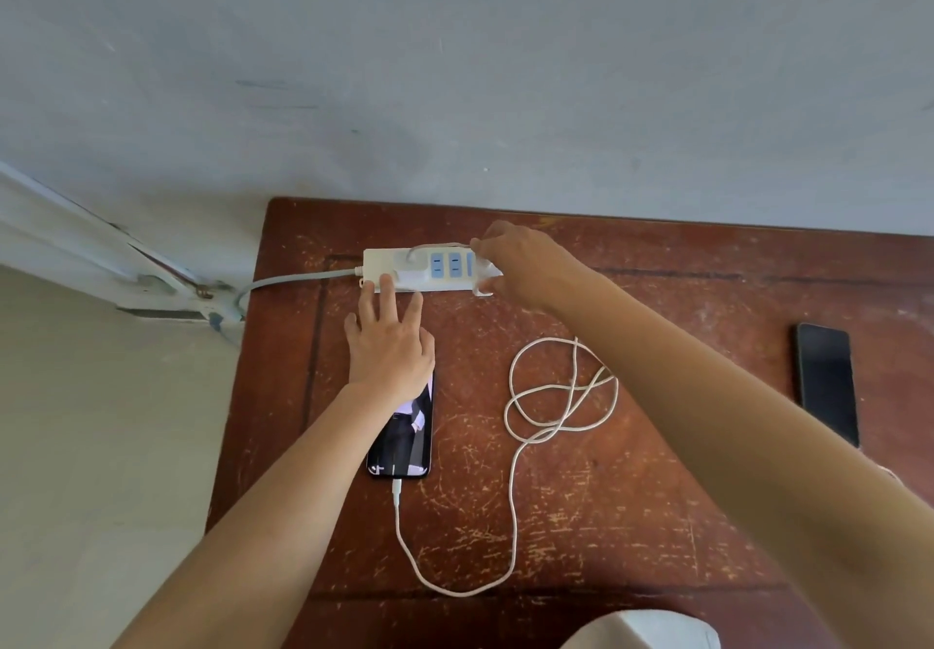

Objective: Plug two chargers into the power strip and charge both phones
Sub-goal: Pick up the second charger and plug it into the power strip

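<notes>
No words, brands or numbers can be read anywhere: the power strip (429, 269) shows only blank blue socket faces, and the lit phone (404, 438) just below it shows a picture without legible text.

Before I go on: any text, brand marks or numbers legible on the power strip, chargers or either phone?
None can be read.
Power strip: blue socket faces, no legible marking.
Lit phone: shows an image and a small white mark at its lower corner, too blurred to read.
Dark phone: blank screen.
Plugged charger: plain white.
</notes>
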Tool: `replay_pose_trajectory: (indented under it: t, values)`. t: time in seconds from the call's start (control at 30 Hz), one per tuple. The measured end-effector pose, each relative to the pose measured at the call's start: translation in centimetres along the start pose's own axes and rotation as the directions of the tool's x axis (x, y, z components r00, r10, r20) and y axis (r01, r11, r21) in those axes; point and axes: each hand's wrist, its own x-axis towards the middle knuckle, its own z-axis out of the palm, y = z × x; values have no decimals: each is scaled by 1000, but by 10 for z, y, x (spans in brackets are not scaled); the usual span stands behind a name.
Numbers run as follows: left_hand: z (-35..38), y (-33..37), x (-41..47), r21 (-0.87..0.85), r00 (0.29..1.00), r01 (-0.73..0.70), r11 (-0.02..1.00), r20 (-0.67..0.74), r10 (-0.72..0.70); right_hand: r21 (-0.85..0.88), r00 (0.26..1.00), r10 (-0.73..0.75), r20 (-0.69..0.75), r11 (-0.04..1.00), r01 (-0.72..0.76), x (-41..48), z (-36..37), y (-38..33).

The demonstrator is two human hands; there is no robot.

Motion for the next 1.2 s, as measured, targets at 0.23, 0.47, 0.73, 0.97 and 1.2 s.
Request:
replay_pose_trajectory:
  t: [0.23,0.47,0.73,0.97,1.2]
  values:
    - [3,1,2,43,1000,0,999,24,-1,51,998,4,-56,999,-1,1,15,1]
    - [-1,0,2,86,995,-3,996,96,-5,24,999,7,-45,1000,-6,1,11,3]
    - [-41,0,-6,8,996,-43,999,82,42,-61,971,47,-233,996,-63,-33,16,-8]
    - [-31,48,-59,-7,918,-293,956,-281,280,274,804,364,-470,926,-260,-170,70,34]
    - [14,172,-105,-138,819,-573,808,-134,558,379,640,711,-289,699,-606,-335,162,92]
